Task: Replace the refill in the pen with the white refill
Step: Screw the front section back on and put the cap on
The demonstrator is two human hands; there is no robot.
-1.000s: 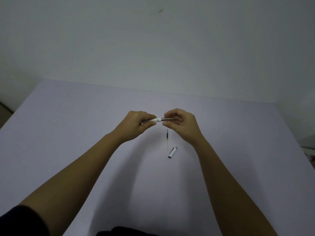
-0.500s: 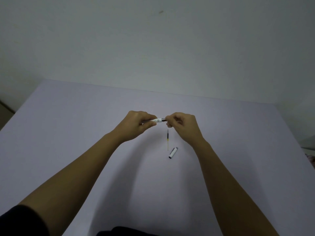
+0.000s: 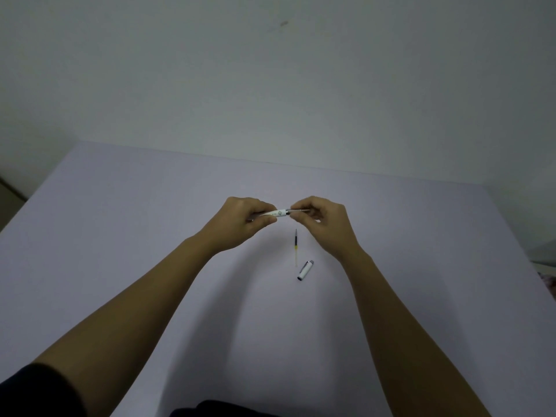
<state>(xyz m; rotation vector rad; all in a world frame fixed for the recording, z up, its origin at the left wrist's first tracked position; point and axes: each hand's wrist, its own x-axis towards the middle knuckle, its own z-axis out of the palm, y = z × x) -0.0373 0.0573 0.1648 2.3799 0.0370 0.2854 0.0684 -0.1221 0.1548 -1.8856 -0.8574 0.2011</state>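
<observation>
I see a pale lavender table [image 3: 126,236] filling the lower two thirds of the frame, its far edge running across the middle against a plain wall. Two things lie on it, right of centre. A thin refill [image 3: 296,247], dark in its upper part and yellowish below, lies nearly vertical in the frame. Just below and to its right lies a white pen cap [image 3: 305,270], tilted, apart from the refill.

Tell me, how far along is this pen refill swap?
Partway. The cap is off and lies on the table, beside a loose refill. The left hand holds the white barrel; the right hand pinches the dark part at its end. Closing and capping remain.
</observation>
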